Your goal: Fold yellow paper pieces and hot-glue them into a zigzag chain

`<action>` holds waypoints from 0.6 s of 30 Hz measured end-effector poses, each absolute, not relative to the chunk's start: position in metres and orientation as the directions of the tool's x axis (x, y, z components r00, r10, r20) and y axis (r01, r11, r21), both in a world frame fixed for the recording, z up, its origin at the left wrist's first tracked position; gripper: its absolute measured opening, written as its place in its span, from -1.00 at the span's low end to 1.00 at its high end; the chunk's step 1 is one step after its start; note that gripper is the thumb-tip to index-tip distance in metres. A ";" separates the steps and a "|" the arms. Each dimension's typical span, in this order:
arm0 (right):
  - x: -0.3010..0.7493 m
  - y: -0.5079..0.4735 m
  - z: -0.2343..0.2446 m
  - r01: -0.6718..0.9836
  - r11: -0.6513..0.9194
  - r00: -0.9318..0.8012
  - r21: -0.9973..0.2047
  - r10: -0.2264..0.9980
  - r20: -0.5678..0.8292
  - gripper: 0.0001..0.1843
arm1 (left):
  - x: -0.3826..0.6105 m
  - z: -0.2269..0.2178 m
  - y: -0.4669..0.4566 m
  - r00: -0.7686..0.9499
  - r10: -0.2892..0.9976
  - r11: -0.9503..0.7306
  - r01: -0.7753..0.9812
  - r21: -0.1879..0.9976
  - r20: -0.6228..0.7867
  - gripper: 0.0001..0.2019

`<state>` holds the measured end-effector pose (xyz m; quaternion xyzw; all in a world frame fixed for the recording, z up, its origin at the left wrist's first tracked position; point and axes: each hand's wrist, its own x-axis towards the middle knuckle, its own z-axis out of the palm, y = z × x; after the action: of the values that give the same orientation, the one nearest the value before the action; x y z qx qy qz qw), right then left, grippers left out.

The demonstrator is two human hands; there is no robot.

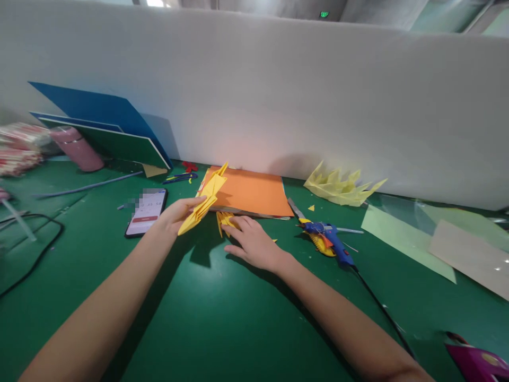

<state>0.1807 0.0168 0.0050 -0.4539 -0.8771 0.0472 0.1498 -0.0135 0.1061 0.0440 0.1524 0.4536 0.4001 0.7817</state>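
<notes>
My left hand (180, 212) is closed on a stack of folded yellow paper pieces (207, 200), lifted and tilted above the green table (222, 318). My right hand (252, 241) lies palm down on the table with its fingers stretched out. Its fingertips touch more folded yellow paper pieces (225, 218) lying flat by the front edge of an orange paper stack (250, 193).
A phone (146, 211) lies left of my left hand. A blue glue gun (328, 240) with a black cord lies to the right. Pale yellow folded paper (342, 187), light green sheets (401, 233), blue and green boards (107, 132), a pink bottle (77, 148) stand near the white wall.
</notes>
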 end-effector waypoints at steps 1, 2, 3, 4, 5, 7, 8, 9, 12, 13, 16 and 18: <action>0.179 0.018 0.005 0.782 0.584 -0.542 -0.218 0.810 0.226 -0.39 | -0.012 0.046 0.110 0.266 0.767 0.629 -0.491 0.603 -0.584 -0.75; 0.178 0.020 0.005 0.784 0.581 -0.536 -0.219 0.811 0.232 -0.39 | -0.010 0.047 0.113 0.263 0.770 0.625 -0.493 0.605 -0.582 -0.74; 0.176 0.022 0.005 0.788 0.575 -0.529 -0.220 0.815 0.237 -0.38 | -0.008 0.048 0.115 0.258 0.772 0.622 -0.495 0.607 -0.581 -0.74; 0.173 0.024 0.004 0.791 0.570 -0.523 -0.222 0.818 0.238 -0.38 | -0.007 0.049 0.118 0.251 0.774 0.619 -0.496 0.609 -0.581 -0.73; 0.171 0.026 0.004 0.792 0.568 -0.522 -0.223 0.820 0.235 -0.38 | -0.006 0.049 0.119 0.243 0.776 0.615 -0.497 0.612 -0.582 -0.72; 0.168 0.030 0.002 0.787 0.576 -0.538 -0.221 0.816 0.213 -0.36 | -0.007 0.048 0.120 0.222 0.779 0.607 -0.499 0.618 -0.586 -0.71; 0.167 0.031 0.000 0.780 0.586 -0.554 -0.219 0.810 0.193 -0.36 | -0.009 0.047 0.120 0.210 0.781 0.603 -0.501 0.621 -0.589 -0.70; 0.166 0.031 -0.001 0.772 0.596 -0.571 -0.221 0.803 0.171 -0.35 | -0.011 0.046 0.119 0.198 0.782 0.599 -0.502 0.623 -0.591 -0.70; 0.168 0.030 -0.004 0.753 0.608 -0.605 -0.254 0.790 0.097 -0.32 | -0.020 0.043 0.113 0.163 0.784 0.587 -0.511 0.628 -0.599 -0.70; 0.170 0.029 -0.004 0.748 0.606 -0.612 -0.270 0.788 0.072 -0.31 | -0.023 0.042 0.111 0.152 0.787 0.579 -0.517 0.630 -0.598 -0.70; 0.175 0.020 -0.001 0.735 0.603 -0.631 -0.309 0.776 0.013 -0.28 | -0.029 0.044 0.104 0.123 0.808 0.538 -0.554 0.636 -0.576 -0.72; 0.179 0.010 0.004 0.726 0.605 -0.644 -0.326 0.765 -0.016 -0.28 | -0.029 0.047 0.101 0.108 0.833 0.490 -0.598 0.634 -0.542 -0.73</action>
<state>0.1794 0.0098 0.0038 -0.4171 -0.8937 0.1530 0.0627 -0.0293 0.1012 0.0467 0.1288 0.4557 0.4881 0.7331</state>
